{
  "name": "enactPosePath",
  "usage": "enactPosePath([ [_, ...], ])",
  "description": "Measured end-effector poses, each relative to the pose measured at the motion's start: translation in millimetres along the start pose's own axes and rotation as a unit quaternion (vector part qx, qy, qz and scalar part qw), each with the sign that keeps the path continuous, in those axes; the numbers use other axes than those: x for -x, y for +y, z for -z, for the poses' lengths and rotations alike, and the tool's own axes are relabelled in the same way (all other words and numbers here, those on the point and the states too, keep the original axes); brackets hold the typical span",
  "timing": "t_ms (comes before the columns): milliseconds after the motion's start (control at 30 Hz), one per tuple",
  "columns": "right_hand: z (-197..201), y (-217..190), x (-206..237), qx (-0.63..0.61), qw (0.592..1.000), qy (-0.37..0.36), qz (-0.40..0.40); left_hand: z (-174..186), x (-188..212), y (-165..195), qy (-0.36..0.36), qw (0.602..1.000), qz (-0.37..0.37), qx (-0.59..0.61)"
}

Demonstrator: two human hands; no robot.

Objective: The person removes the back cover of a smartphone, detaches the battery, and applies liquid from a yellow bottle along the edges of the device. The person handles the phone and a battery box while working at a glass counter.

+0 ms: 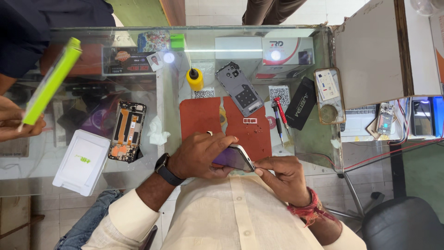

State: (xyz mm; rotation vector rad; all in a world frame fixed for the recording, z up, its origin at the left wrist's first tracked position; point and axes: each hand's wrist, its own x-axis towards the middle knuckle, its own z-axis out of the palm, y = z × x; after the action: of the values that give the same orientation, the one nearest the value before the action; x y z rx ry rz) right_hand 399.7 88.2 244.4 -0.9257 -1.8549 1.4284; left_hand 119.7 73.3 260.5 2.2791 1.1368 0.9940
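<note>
- Head view, lower centre: the left hand, with a dark watch on its wrist, has its fingers closed over the top of a phone, which is held tilted just above the near edge of the counter.
- Lower centre, to the right: the right hand has its fingers curled at the phone's lower right corner, the thumb pressed against its edge; a red thread band circles that wrist.
- Centre: a red mat lies on the glass counter just beyond the hands, with a small white tray frame on it and a grey phone back cover lying partly over its far edge.
- Right of the mat: a red-handled screwdriver and a black flat pack lie side by side.
- Upper centre: a yellow bottle stands upright.
- Left: an opened phone body lies beside a white box.
- Far left: another person's hand holds a green box tilted.
</note>
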Motion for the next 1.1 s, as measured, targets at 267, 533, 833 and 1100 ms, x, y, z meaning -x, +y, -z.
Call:
enactPosePath([
  [267, -3, 2, -5, -0.050, 0.998, 0.000, -0.032, 2, -4, -1, -0.021, 1.000, 0.004, -0.008],
  [533, -12, 16, -11, -0.038, 0.996, -0.027, -0.075, 12, 1, -28, -0.060, 0.997, -0.033, -0.040],
  [833, -10, 37, -49, -0.055, 0.997, -0.029, -0.039, 9, -13, -65, -0.065, 0.997, -0.024, -0.017],
  [1100, -16, 36, -37, -0.052, 0.992, -0.024, -0.109, -4, -3, -61, -0.094, 0.994, -0.041, -0.021],
])
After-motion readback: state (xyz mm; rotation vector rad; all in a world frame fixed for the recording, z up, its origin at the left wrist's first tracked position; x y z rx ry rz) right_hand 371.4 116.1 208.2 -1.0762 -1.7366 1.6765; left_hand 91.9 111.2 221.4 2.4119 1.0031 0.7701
